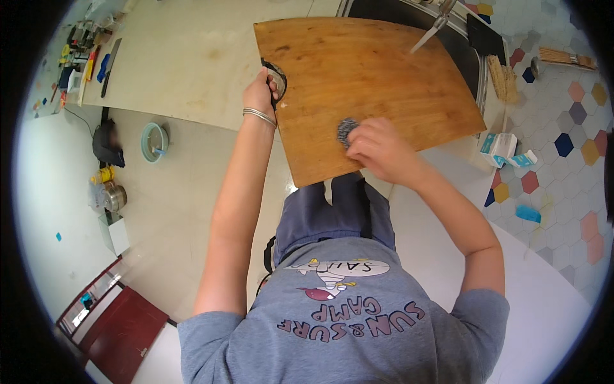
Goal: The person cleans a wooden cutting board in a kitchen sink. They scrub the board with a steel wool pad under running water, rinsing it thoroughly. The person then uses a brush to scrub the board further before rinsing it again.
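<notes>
A large wooden cutting board (364, 77) lies tilted across the counter edge and the sink. My left hand (261, 93) is closed round the dark-rimmed handle cutout (276, 82) at the board's left edge, fingers through the hole. Near the board's lower edge, my right hand (377, 148) pinches a grey steel wool scrubber (346, 132) against the wood. Part of the scrubber is hidden behind my fingers.
Over the board's far right reaches a metal faucet (432, 33) above the dark sink (396, 11). A knife (110, 67) rests on the counter (185, 57) at left. A light-blue basin (154, 142) stands on the floor. At right are a small box (499, 148) and a whisk brush (566, 57).
</notes>
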### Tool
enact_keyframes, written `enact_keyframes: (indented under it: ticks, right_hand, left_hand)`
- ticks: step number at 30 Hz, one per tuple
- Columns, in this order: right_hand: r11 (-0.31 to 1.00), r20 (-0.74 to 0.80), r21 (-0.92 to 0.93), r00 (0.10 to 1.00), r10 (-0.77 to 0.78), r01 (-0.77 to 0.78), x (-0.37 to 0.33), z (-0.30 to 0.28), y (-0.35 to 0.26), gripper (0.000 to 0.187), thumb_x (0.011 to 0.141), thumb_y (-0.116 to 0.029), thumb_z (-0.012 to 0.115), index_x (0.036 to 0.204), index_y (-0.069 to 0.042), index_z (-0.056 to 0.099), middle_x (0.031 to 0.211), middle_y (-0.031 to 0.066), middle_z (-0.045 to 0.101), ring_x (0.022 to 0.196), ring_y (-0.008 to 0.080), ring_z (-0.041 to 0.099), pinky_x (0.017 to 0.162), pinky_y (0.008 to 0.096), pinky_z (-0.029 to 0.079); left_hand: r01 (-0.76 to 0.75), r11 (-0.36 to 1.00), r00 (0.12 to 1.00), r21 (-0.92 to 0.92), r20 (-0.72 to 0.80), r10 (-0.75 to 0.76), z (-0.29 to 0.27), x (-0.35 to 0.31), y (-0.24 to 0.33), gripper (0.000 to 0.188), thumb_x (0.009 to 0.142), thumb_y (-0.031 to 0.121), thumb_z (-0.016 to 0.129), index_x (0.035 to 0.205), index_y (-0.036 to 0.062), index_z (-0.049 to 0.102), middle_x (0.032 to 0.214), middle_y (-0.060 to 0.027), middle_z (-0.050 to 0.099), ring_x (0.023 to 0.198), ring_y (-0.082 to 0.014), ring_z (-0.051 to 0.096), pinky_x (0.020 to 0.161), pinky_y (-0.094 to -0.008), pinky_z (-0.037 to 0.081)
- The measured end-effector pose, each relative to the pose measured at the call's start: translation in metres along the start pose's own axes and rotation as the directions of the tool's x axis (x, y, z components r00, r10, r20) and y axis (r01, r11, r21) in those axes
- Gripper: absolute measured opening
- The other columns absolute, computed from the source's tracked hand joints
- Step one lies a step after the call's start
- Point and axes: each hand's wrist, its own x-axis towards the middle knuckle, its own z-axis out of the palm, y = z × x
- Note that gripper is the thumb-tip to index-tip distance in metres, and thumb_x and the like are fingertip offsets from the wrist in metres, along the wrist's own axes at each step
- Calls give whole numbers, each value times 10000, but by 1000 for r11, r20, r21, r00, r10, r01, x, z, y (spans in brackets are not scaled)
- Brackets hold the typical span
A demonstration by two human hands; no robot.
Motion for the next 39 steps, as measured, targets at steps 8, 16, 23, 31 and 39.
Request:
enact_keyframes:
  ticks: [8, 16, 23, 31, 39]
  right_hand:
    - [1000, 54, 30, 999, -6, 4, 8, 0, -7, 69, 773, -151, 574, 751, -99, 534, 797, 42, 540, 832, 235, 534, 786, 347, 424]
    - [997, -35, 6, 996, -83, 83, 37, 31, -23, 85, 790, -170, 559, 769, -89, 542, 799, 41, 546, 825, 212, 540, 734, 335, 423]
    - [997, -27, -49, 997, -67, 65, 38, 33, -33, 104, 756, -143, 596, 723, -81, 519, 764, 48, 515, 816, 218, 531, 706, 334, 420]
    - [997, -16, -80, 1000, 0, -2, 13, 24, -27, 88, 767, -150, 569, 735, -86, 518, 776, 48, 518, 824, 216, 533, 755, 351, 426]
    - [993, -25, -81, 996, 83, -84, 3, 17, -28, 94, 751, -153, 587, 738, -88, 520, 767, 37, 513, 814, 200, 534, 721, 329, 416]
  left_hand:
    - [5, 1000, 999, 31, -43, -4, 4, -4, 2, 245, 972, 220, 561, 781, 68, 546, 631, -1, 500, 518, -105, 442, 451, -256, 357]
    - [13, 999, 1000, 47, -6, -13, 5, 4, -7, 229, 978, 236, 559, 810, 82, 542, 676, 10, 509, 537, -91, 442, 462, -233, 356]
    - [12, 998, 1000, 62, 0, -12, 4, 0, -5, 244, 974, 245, 565, 793, 83, 544, 615, 12, 493, 508, -101, 420, 452, -241, 338]
    - [-14, 996, 1000, 84, -15, 15, -5, -1, -4, 297, 971, 260, 556, 744, 70, 536, 568, -6, 477, 483, -120, 422, 440, -268, 337]
    - [5, 999, 999, 37, -51, -4, -4, -5, -4, 296, 970, 251, 562, 743, 63, 540, 570, -9, 480, 470, -121, 417, 436, -264, 339]
